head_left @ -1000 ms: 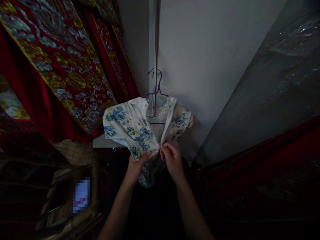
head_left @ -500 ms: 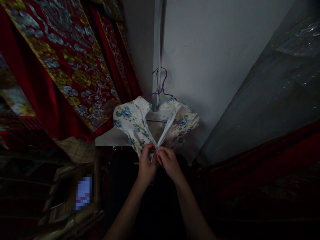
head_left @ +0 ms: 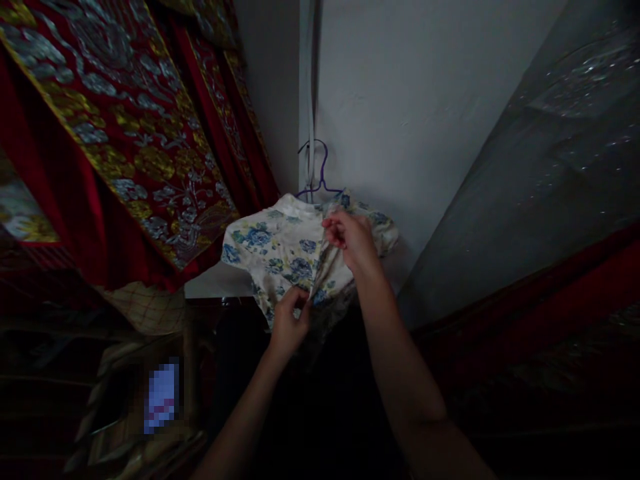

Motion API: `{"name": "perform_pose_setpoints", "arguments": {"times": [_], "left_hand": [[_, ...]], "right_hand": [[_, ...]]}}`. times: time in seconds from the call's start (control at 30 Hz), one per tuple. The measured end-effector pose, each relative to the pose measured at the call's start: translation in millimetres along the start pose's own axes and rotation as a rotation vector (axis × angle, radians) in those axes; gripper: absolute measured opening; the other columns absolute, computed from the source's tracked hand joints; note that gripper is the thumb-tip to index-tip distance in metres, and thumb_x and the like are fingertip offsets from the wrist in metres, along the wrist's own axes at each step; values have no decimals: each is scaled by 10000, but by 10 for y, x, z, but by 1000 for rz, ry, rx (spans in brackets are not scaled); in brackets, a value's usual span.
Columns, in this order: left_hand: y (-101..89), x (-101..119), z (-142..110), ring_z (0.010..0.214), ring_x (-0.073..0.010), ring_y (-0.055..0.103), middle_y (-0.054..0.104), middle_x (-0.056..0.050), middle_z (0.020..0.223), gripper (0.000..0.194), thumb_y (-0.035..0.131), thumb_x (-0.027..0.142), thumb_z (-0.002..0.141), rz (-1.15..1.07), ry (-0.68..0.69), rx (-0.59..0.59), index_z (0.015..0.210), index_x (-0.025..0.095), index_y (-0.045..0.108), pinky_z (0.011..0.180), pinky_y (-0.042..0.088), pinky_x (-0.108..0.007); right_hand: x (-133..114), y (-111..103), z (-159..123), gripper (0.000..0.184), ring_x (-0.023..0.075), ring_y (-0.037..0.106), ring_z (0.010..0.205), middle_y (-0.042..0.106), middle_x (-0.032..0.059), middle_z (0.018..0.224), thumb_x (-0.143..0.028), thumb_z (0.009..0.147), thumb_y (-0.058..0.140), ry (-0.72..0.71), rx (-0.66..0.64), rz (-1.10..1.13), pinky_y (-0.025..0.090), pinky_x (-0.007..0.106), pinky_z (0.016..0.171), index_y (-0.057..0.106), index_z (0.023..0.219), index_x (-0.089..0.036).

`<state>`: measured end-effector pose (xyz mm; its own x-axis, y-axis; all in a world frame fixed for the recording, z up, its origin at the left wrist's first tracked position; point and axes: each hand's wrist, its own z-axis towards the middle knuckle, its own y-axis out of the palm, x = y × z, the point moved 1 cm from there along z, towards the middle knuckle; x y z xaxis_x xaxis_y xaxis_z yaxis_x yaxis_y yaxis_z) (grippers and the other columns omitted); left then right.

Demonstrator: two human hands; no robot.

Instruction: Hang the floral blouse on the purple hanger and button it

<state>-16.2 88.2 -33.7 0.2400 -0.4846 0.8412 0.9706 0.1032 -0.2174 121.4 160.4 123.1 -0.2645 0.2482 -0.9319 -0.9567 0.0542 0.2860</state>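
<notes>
A white blouse or dress (head_left: 290,247) with blue flowers and short sleeves hangs on a purple hanger (head_left: 324,173). Its front edges meet along a slanting line from the neck downward. My left hand (head_left: 291,317) pinches the fabric at the lower part of this closure. At the upper end, just under the collar, my right hand (head_left: 353,240) is closed with curled fingers, on the zipper pull as far as I can tell. The pull itself is hidden by the fingers. The garment's lower part is lost in shadow.
Red cloth with gold and silver embroidery (head_left: 150,147) hangs at the left. The hanger hooks onto a pale strip (head_left: 307,87) by a white wall (head_left: 400,100). Lower left stands a wooden seat or stand (head_left: 100,440) bearing a blurred bright screen (head_left: 163,397). Glittering sheer fabric (head_left: 500,187) hangs right.
My right hand has moved up from beside the left hand to the neckline. The open V at the garment's front has closed. My left hand stays low on the fabric.
</notes>
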Motion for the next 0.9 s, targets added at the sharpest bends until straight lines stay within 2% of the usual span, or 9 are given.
{"name": "perform_pose_setpoints", "arguments": {"times": [0.2, 0.3, 0.4, 0.47, 0.53, 0.63, 0.7, 0.77, 0.9], "left_hand": [[-97, 46, 57, 697, -174, 600, 645, -18, 744, 28, 675, 220, 798, -41, -65, -63, 810, 196, 667, 687, 460, -268], [-194, 370, 270, 790, -187, 650, 698, -35, 852, 245, 674, 262, 850, -86, 19, -14, 1090, 212, 687, 772, 498, -286], [-320, 816, 685, 803, -165, 629, 690, -28, 914, 432, 632, 301, 911, -63, 243, 77, 1333, 230, 576, 800, 488, -282], [-368, 1037, 984, 776, -153, 608, 682, -19, 888, 356, 618, 317, 929, 37, 336, 45, 1266, 204, 608, 785, 475, -280], [-371, 1177, 1194, 705, -141, 578, 646, -1, 784, 202, 591, 306, 947, 193, 412, -25, 1075, 170, 668, 721, 452, -264], [-364, 1303, 1286, 665, -132, 547, 597, 8, 721, 165, 561, 282, 964, 364, 513, -19, 909, 157, 653, 676, 423, -253], [-435, 1334, 1270, 704, -132, 555, 602, 0, 754, 173, 553, 297, 972, 389, 554, 73, 908, 162, 640, 697, 429, -249], [-622, 1277, 1265, 738, -130, 561, 605, 0, 778, 184, 562, 332, 969, 346, 547, 214, 911, 171, 630, 719, 442, -240], [-1217, 771, 1263, 721, -117, 563, 584, 17, 739, 189, 637, 348, 911, -45, 353, 530, 827, 184, 596, 725, 481, -215]], "right_hand": [[155, 1, -177, 233, 67, 410, 356, 521, -36, 421, -374, 728, 588, -27, -21, -1, 265, 188, 365, 604, 615, -171], [211, -43, -274, 236, 68, 413, 371, 513, -45, 431, -389, 726, 582, -68, -49, -14, 280, 194, 381, 597, 609, -184], [126, -48, -359, 231, 69, 436, 389, 511, -50, 446, -365, 759, 557, -163, -88, -93, 300, 196, 408, 595, 604, -197], [53, -38, -396, 221, 73, 441, 393, 508, -51, 446, -330, 776, 537, -219, -118, -138, 301, 201, 419, 596, 603, -205], [39, -41, -402, 215, 79, 439, 396, 504, -51, 446, -301, 785, 523, -252, -133, -173, 298, 210, 426, 601, 606, -210], [211, -92, -352, 228, 96, 441, 415, 495, -45, 445, -296, 792, 517, -264, -116, -253, 307, 231, 446, 609, 602, -207], [434, -143, -324, 251, 107, 445, 425, 490, -35, 435, -314, 784, 525, -230, -97, -311, 318, 245, 461, 599, 573, -201], [679, -182, -362, 265, 112, 441, 423, 481, -31, 420, -330, 770, 529, -161, -101, -318, 321, 252, 469, 578, 544, -201], [1010, -144, -704, 241, 102, 404, 400, 455, -43, 411, -325, 742, 508, -37, -180, -165, 298, 242, 450, 562, 540, -206]]}}
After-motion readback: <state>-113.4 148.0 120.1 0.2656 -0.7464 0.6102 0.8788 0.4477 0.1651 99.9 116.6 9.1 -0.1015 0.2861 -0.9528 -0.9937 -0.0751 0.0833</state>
